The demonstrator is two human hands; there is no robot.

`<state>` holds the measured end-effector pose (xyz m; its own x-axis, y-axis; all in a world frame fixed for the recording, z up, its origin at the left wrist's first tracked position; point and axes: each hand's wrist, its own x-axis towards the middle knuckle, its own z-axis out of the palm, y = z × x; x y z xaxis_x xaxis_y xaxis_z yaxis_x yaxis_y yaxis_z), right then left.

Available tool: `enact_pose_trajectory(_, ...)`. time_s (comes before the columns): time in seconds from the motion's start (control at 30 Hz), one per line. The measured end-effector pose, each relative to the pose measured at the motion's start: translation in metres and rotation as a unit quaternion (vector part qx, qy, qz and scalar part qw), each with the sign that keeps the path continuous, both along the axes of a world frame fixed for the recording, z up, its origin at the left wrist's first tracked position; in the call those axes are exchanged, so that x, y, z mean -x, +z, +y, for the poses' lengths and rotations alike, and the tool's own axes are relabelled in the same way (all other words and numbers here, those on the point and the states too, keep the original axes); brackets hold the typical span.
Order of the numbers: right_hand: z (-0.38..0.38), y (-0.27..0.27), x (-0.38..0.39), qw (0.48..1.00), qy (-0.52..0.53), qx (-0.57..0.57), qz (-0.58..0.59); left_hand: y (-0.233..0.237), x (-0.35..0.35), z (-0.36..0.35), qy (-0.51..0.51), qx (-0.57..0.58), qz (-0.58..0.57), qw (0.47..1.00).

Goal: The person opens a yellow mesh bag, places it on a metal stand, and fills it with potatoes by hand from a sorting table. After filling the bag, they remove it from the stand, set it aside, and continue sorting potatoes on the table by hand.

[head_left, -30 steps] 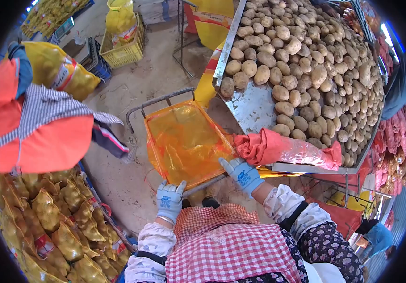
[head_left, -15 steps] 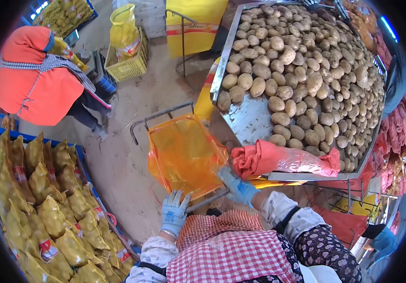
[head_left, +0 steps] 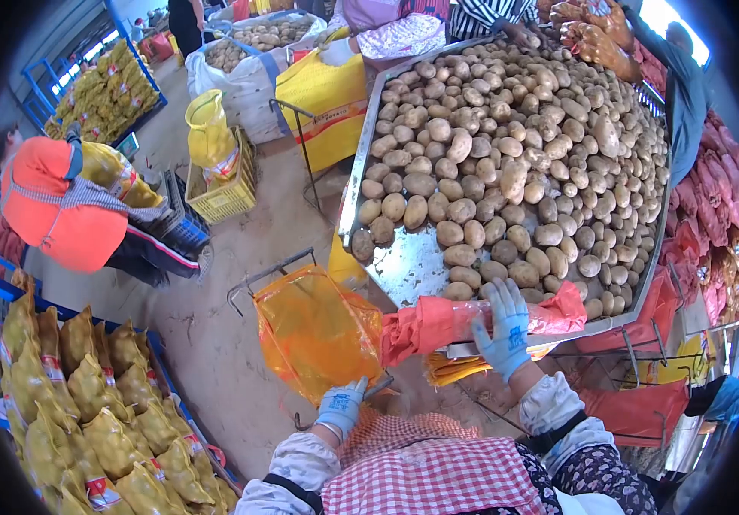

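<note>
An orange mesh bag (head_left: 301, 322) hangs spread over a metal frame, its mouth facing up. My left hand (head_left: 341, 407), in a blue-and-white glove, is closed on the bag's near rim, fingertips over the edge. My right hand (head_left: 504, 330), gloved alike, is open with fingers and thumb apart. It lies over a rolled red bag (head_left: 425, 326) along the near edge of the metal sorting table (head_left: 399, 266). Just beyond its fingertips begins a large heap of loose potatoes (head_left: 524, 184).
Filled yellow potato bags (head_left: 99, 386) stand packed on a blue-railed pallet at left. A person in an orange top (head_left: 51, 206) bends over crates, near a yellow crate (head_left: 223, 193). Other people stand around the table's far side. Red bags (head_left: 631, 412) hang at right.
My right hand has left the orange bag's right side and moved up onto the rolled red bag. My left hand has shifted right along the rim. The view has tilted up.
</note>
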<state>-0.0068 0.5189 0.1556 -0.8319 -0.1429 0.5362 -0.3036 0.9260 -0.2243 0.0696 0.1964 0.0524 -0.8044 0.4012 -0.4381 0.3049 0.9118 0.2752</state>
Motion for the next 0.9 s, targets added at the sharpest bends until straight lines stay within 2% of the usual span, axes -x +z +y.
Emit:
enact_pose_trajectory(0.03,0.002,-0.010,0.003,1.000,-0.003,0.001,0.002,0.004,0.003,0.003,-0.006,-0.003,-0.056,0.998)
enact_pose_trajectory(0.1,0.006,-0.023,0.004,0.994,-0.027,-0.002,-0.101,-0.002,0.010,0.009,0.002,-0.024,-0.050,0.998)
enact_pose_trajectory(0.17,0.008,-0.026,0.002,0.994,-0.032,-0.009,-0.106,-0.006,0.021,0.015,0.003,-0.044,-0.045,0.998)
enact_pose_trajectory(0.23,0.009,-0.028,0.004,0.993,-0.029,-0.019,-0.113,0.002,0.043,0.034,0.047,-0.052,-0.089,0.994)
enact_pose_trajectory(0.37,0.009,-0.027,0.004,0.994,-0.027,-0.004,-0.104,-0.002,0.049,0.054,0.039,-0.052,-0.111,0.992)
enact_pose_trajectory(0.43,0.008,-0.026,0.002,0.994,-0.031,-0.003,-0.100,0.018,0.048,0.063,0.082,-0.018,-0.168,0.982)
enact_pose_trajectory(0.53,0.009,-0.023,0.003,0.995,-0.035,-0.002,-0.094,0.018,0.043,0.060,0.081,-0.034,-0.156,0.984)
enact_pose_trajectory(0.9,0.007,-0.019,0.002,0.993,-0.053,-0.021,-0.101,0.004,0.054,0.041,-0.012,-0.082,-0.159,0.984)
